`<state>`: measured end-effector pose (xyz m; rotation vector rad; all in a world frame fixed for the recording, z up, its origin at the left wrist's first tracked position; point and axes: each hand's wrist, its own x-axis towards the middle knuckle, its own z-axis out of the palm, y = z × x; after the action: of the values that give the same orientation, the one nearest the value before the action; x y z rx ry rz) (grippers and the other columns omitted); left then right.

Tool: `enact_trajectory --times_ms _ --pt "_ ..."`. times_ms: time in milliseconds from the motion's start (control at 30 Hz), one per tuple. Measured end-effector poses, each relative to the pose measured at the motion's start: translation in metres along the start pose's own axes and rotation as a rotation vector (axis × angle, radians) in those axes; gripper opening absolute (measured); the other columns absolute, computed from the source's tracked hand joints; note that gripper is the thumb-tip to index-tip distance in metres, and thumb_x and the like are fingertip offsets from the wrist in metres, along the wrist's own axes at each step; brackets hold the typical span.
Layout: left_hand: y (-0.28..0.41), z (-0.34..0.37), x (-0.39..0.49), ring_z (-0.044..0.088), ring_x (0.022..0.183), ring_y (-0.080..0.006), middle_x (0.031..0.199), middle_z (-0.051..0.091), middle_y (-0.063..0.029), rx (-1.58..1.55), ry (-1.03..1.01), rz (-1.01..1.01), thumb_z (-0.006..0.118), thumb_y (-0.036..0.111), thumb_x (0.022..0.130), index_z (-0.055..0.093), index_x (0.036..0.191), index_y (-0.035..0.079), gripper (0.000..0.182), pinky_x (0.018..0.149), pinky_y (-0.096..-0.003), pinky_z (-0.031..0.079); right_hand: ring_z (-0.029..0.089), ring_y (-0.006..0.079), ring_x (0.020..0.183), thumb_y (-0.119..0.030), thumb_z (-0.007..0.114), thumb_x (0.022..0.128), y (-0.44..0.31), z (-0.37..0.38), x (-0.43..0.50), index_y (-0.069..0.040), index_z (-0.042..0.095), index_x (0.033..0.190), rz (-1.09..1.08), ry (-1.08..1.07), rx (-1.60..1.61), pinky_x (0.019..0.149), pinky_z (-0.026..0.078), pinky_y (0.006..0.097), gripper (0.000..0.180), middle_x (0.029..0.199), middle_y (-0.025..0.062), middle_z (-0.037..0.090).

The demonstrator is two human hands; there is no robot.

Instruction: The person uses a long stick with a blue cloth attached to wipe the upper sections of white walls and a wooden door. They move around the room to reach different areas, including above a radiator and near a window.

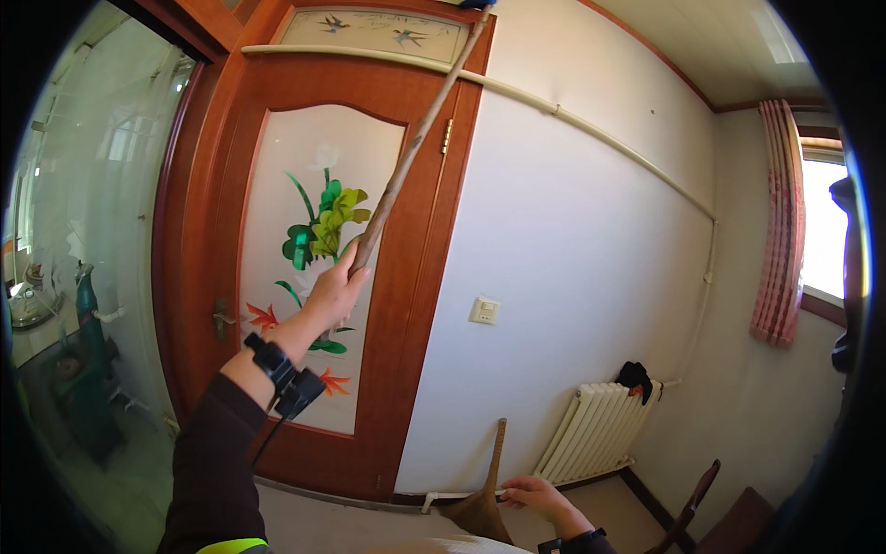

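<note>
My left hand (336, 291) grips the lower end of a long wooden pole (408, 152), which slants up and to the right across a wooden door. Something blue (476, 3) shows at the pole's upper end, mostly cut off by the picture's top. A pale pipe (360, 55) runs behind the upper part of the pole. Low in the view, my right hand (536, 497) is held out with loosely bent fingers and nothing in it. Just left of it in the picture, a straw broom (490, 495) leans upright against the white wall, handle up.
The brown-framed door (415, 346) has a frosted, flower-patterned panel and a metal handle (221, 318). Glass at left shows a green cylinder (86, 298). At right are a switch plate (484, 311), a white radiator (599, 429) with dark cloth (635, 377), a pink curtain (779, 235) and a chair (700, 495).
</note>
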<state>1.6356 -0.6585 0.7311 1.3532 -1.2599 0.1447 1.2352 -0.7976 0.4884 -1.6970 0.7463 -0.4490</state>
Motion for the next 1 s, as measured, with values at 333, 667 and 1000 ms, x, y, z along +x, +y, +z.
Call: enact_trajectory --times_ms 333,667,1000 --pt "0.084 0.058 0.052 0.048 0.039 -0.0169 0.058 0.052 -0.0072 0.077 -0.061 0.032 0.049 0.026 0.087 0.026 0.138 0.02 0.056 0.035 -0.0311 0.043 0.06 0.0103 0.078 -0.018 0.055 0.086 0.022 -0.042 -0.045 -0.002 0.054 0.109 0.047 0.139 -0.002 0.067 0.045 0.0226 0.028 0.092 0.0039 0.063" --pt "0.037 0.066 0.03 0.043 0.036 -0.0124 0.057 0.049 -0.004 0.079 0.098 0.107 0.051 0.022 0.087 0.03 0.136 0.02 0.054 0.033 -0.0286 0.036 0.058 0.0095 0.078 -0.019 0.055 0.086 0.007 -0.055 -0.044 -0.001 0.053 0.112 0.015 0.068 -0.078 0.067 0.045 0.0226 0.031 0.09 0.0042 0.063" --pt "0.007 -0.01 0.007 0.059 0.074 -0.036 0.082 0.061 -0.022 0.281 0.379 0.037 0.053 0.026 0.083 0.036 0.132 0.015 0.054 0.065 -0.0407 0.046 0.06 0.0106 0.079 -0.018 0.054 0.087 0.008 -0.061 -0.014 -0.001 0.054 0.108 0.037 -0.038 -0.135 0.068 0.045 0.0226 0.027 0.091 0.0053 0.063"
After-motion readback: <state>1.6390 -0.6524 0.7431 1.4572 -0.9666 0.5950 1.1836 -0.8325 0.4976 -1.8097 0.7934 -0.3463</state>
